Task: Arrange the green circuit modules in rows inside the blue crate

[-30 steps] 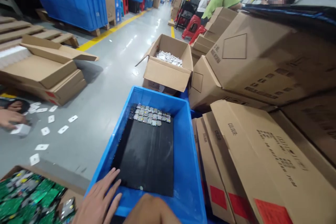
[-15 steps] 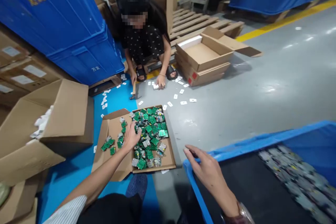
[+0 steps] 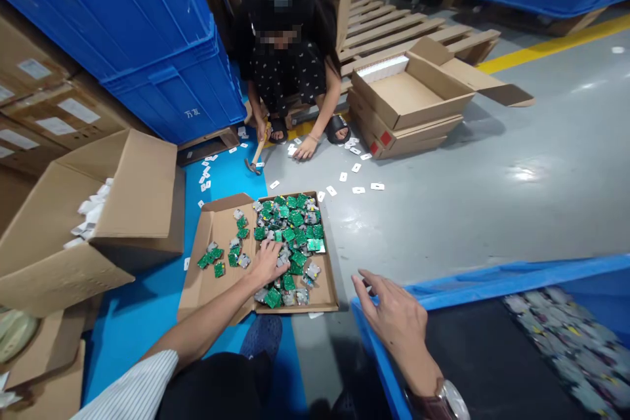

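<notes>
My left hand [image 3: 268,265] reaches into a shallow open cardboard box [image 3: 323,294] on the floor. Its fingers are apart and touch the heap of small green circuit boards [image 3: 295,218] with grey parts; whether a board lies between fingers and thumb is hard to see. A few more boards [image 3: 219,269] lie on the box's open flap. My right hand [image 3: 394,312], loosely bent with the thumb apart and nothing in it, hovers over the near corner of a blue bin [image 3: 492,282]. Inside the bin, grey-side-up boards [image 3: 566,341] sit in rows on a black sheet [image 3: 462,348].
Across from me a person crouches, one hand on a hammer [image 3: 256,159], the other [image 3: 306,147] at white pieces on the floor. Scattered white tags [image 3: 358,190] lie around. A carton [image 3: 142,190] with white items stands left, below stacked blue bins [image 3: 172,79]. Flat cartons [image 3: 418,138] sit beside a pallet [image 3: 394,33].
My view has swung left from the blue bin to the box of boards. My left hand has gone from the bin to the heap, shifting nearer me lately. My right hand stays by the bin's edge.
</notes>
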`<state>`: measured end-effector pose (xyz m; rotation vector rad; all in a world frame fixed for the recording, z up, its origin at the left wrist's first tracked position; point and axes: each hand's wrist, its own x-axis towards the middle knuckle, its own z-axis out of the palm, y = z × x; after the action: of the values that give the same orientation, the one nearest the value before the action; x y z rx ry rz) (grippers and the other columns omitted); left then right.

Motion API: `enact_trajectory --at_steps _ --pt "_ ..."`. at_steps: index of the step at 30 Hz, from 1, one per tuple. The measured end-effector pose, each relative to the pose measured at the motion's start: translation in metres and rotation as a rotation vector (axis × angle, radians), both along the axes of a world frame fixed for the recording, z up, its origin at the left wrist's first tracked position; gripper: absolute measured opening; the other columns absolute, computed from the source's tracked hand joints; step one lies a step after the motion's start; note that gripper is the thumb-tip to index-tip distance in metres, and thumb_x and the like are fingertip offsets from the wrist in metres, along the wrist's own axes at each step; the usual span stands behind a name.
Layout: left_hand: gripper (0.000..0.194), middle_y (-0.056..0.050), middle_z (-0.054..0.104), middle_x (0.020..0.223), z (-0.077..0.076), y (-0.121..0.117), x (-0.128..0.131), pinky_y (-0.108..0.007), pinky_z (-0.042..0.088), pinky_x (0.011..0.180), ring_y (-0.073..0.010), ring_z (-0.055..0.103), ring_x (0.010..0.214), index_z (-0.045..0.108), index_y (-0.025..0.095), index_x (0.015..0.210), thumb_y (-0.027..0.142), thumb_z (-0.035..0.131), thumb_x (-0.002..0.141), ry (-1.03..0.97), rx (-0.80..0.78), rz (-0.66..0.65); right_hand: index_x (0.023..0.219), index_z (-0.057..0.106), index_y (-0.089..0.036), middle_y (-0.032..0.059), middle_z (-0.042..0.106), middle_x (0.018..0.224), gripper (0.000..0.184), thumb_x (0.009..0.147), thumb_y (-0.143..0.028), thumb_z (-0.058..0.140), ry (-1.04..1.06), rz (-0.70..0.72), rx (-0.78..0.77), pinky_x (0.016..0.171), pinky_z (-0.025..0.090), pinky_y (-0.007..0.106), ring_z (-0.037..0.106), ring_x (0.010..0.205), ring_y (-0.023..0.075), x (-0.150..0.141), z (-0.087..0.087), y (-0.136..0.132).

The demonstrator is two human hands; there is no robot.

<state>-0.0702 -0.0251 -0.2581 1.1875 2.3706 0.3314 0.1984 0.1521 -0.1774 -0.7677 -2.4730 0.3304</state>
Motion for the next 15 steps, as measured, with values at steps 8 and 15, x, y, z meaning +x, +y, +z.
enact_trajectory --at_steps 8,15 --pt "0.073 -0.015 0.049 0.140 0.007 0.001 0.005 -0.059 0.036 0.111 -0.0415 0.026 0.143 0.052 0.022 0.133 0.026 0.081 0.066 -0.116 0.070 0.084 0.099 0.076 -0.020 0.0053 0.077 0.075 0.034 0.101 -0.039 0.048 -0.022 -0.019 -0.007 0.068 0.042 0.029 0.069 0.067 0.0168 0.000 0.000 -0.002" --pt "0.049 -0.008 0.059 0.117 0.028 0.000 0.011 -0.052 0.040 0.111 -0.0358 0.045 0.132 0.060 0.019 0.111 0.024 0.078 0.066 -0.358 0.286 0.298 0.100 0.076 -0.020 0.0056 0.078 0.077 0.034 0.102 -0.039 0.048 -0.003 -0.036 -0.050 0.071 0.045 0.029 0.070 0.070 0.0172 0.001 0.003 -0.003"
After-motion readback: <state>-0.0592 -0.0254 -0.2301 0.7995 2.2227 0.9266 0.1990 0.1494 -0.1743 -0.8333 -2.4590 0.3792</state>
